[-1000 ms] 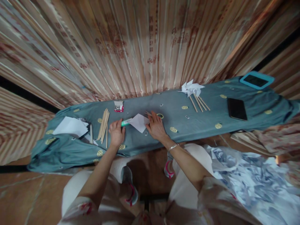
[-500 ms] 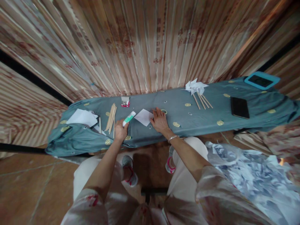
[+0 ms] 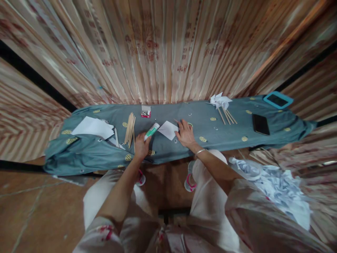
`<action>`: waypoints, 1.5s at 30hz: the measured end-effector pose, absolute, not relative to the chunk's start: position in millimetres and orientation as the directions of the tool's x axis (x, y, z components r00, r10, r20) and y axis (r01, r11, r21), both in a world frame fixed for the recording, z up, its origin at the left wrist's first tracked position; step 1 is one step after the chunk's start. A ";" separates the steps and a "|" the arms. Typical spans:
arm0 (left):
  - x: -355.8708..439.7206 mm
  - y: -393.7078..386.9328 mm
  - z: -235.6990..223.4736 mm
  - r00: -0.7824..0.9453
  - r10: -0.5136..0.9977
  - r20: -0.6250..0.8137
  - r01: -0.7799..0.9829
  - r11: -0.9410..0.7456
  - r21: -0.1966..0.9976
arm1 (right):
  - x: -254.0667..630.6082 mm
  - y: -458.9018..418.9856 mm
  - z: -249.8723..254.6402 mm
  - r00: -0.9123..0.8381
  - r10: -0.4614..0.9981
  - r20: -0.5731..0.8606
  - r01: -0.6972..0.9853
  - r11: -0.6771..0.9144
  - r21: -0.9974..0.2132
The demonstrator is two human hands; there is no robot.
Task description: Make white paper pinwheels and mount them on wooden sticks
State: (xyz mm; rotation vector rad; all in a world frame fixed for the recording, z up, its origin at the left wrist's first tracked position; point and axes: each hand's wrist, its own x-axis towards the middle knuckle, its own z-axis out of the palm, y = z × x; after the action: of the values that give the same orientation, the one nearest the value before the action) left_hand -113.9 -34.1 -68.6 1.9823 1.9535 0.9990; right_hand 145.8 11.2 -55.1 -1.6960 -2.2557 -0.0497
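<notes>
My left hand (image 3: 142, 147) is closed around a white and green glue stick (image 3: 152, 131), which points up and to the right. Its tip is beside the left corner of a small white paper square (image 3: 167, 130) with cut lines, lying like a diamond on the cloth. I cannot tell whether the tip touches the paper. At the paper's right corner rests my right hand (image 3: 186, 136), fingers spread and lying on the cloth, nothing gripped. A thin stick-like thing (image 3: 176, 121) lies by its fingertips, and a yellow-green ring (image 3: 190, 124) shows partly behind the fingers.
Wooden sticks (image 3: 130, 130) and an open small red and white box (image 3: 146, 111) lie near my left hand. White paper sheets (image 3: 92, 127) are farther left. Paper pinwheels (image 3: 220, 101), a black phone (image 3: 260, 124) and a blue-framed device (image 3: 278, 100) sit rightward. A paper-filled bag (image 3: 279, 189) stands below.
The whole view has shifted slightly with my head. My left hand still holds the glue stick by the paper's left corner, and my right hand stays at the right corner.
</notes>
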 end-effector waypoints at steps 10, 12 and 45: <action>-108.8 -34.8 -63.0 -0.092 0.954 0.285 0.750 -0.122 0.650 | 145.9 9.6 -54.1 -0.183 0.955 0.234 0.968 0.217 -0.129; -107.7 -35.8 -60.6 -0.123 0.951 0.284 0.726 -0.109 0.679 | 146.0 9.8 -54.5 -0.188 0.951 0.243 0.964 0.227 -0.142; -47.2 -33.6 -8.7 0.114 0.993 0.029 0.273 -0.060 0.960 | 131.3 7.2 -17.4 -0.166 0.959 -0.231 -0.561 -0.285 -0.777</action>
State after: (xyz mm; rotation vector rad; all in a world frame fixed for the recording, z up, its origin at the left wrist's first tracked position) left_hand -47.2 -33.6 -8.7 1.4954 1.3047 1.0151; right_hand 131.3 7.2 -17.4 -0.8708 -0.6493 1.7014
